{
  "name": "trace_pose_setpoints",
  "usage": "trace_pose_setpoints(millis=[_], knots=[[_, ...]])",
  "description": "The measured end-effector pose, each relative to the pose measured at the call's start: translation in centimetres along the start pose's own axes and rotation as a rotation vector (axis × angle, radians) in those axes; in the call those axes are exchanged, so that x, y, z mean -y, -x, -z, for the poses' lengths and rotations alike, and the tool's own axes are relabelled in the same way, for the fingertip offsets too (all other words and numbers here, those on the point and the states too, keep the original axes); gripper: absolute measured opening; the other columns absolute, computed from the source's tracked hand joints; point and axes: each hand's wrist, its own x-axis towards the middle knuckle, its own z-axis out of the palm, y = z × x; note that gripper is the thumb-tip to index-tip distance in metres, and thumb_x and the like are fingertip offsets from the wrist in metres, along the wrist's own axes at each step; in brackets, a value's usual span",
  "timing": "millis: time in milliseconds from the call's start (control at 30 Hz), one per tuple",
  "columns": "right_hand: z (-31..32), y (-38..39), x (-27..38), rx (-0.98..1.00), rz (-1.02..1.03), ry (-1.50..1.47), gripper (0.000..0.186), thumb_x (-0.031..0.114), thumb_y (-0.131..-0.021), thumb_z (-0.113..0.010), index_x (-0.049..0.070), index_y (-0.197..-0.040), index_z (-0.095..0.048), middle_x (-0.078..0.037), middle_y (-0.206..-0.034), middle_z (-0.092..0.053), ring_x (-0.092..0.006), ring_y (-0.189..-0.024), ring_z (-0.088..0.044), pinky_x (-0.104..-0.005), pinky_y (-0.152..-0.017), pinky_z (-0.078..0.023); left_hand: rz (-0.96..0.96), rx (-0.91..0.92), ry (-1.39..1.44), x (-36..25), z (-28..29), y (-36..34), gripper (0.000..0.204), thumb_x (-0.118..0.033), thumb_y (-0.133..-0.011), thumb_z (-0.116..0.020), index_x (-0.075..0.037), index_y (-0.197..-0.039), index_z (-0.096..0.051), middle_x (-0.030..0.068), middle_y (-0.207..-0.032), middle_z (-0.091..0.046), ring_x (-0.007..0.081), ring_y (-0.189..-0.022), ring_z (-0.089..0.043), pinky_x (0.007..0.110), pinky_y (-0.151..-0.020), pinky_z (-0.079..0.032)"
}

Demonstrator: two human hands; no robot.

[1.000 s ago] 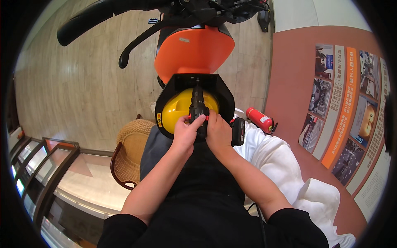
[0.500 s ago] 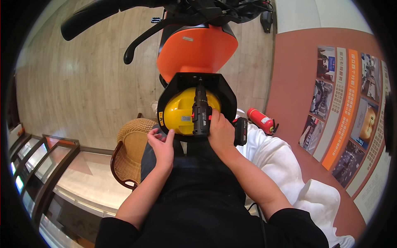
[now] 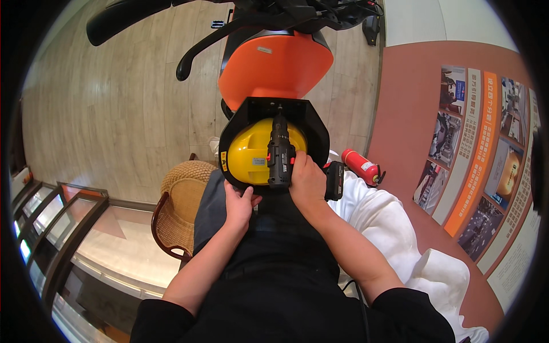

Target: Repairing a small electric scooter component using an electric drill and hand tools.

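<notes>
"What have you got in your right hand?"

"My right hand [image 3: 309, 183] is wrapped round the grip of a black cordless drill [image 3: 280, 151]. The drill lies over the black holder [image 3: 318, 127], nose toward the far edge, back end by the near edge. Its battery [image 3: 335, 182] juts out past the near right corner."

"And the left?"

"My left hand [image 3: 240, 206] is at the near left corner of the holder, fingers bent, tips right by the rim. Whether they're gripping it or only touching, I can't tell."

"What's beneath the drill?"

"A yellow hard hat [image 3: 245, 147], sitting within the holder's edges. The drill covers its right part; I can't see whether the two touch."

"Anything around you?"

"An orange panel [image 3: 277, 67] beyond the far edge, a wicker chair [image 3: 186, 203] off the left edge, and a red fire extinguisher [image 3: 360, 164] off the right."
</notes>
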Motion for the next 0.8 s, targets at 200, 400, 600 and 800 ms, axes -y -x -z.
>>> trace_pose_setpoints(millis=[200, 400, 600, 800], knots=[[0.1, -0.1, 0.1, 0.009, 0.013, 0.044, 0.042, 0.001, -0.076, -0.069, 0.001, -0.114, -0.054, -0.018, -0.095, -0.065, -0.0359, -0.084, -0.069, -0.0436, -0.074, -0.056, -0.019, -0.016, 0.022, 0.1, -0.3, 0.1, 0.053, 0.007, -0.1, -0.049, -0.014, -0.144, -0.028, 0.0161, -0.126, -0.055, 0.0223, -0.085, -0.069, 0.036, -0.075, -0.064], [-0.1, -0.1, 0.2, -0.017, 0.025, 0.029, 0.041, 0.001, -0.076, -0.069, 0.001, -0.114, -0.054, -0.017, -0.095, -0.065, -0.0353, -0.083, -0.069, -0.0435, -0.073, -0.057, -0.043, -0.038, -0.01, 0.5, -0.3, -0.2, 0.05, 0.006, -0.101, -0.047, -0.015, -0.143, -0.031, 0.015, -0.123, -0.059, 0.0235, -0.084, -0.071, 0.038, -0.076, -0.064], [0.0, -0.1, 0.1, -0.018, 0.011, 0.044, 0.041, 0.002, -0.077, -0.07, 0.001, -0.114, -0.054, -0.016, -0.094, -0.065, -0.0347, -0.083, -0.069, -0.0434, -0.073, -0.057, -0.04, -0.038, -0.015, 0.9, -0.2, -0.5, 0.05, 0.005, -0.101, -0.045, -0.016, -0.144, -0.03, 0.0151, -0.122, -0.062, 0.025, -0.087, -0.072, 0.038, -0.078, -0.065], [0.0, -0.1, 0.2, -0.026, 0.012, 0.033, 0.04, 0.002, -0.077, -0.069, 0.002, -0.114, -0.054, -0.017, -0.095, -0.065, -0.0348, -0.084, -0.069, -0.0433, -0.073, -0.057, -0.045, -0.046, -0.014, 1.1, -0.1, -0.7, 0.049, 0.006, -0.102, -0.044, -0.015, -0.144, -0.031, 0.0163, -0.121, -0.062, 0.0259, -0.088, -0.073, 0.038, -0.077, -0.065]])
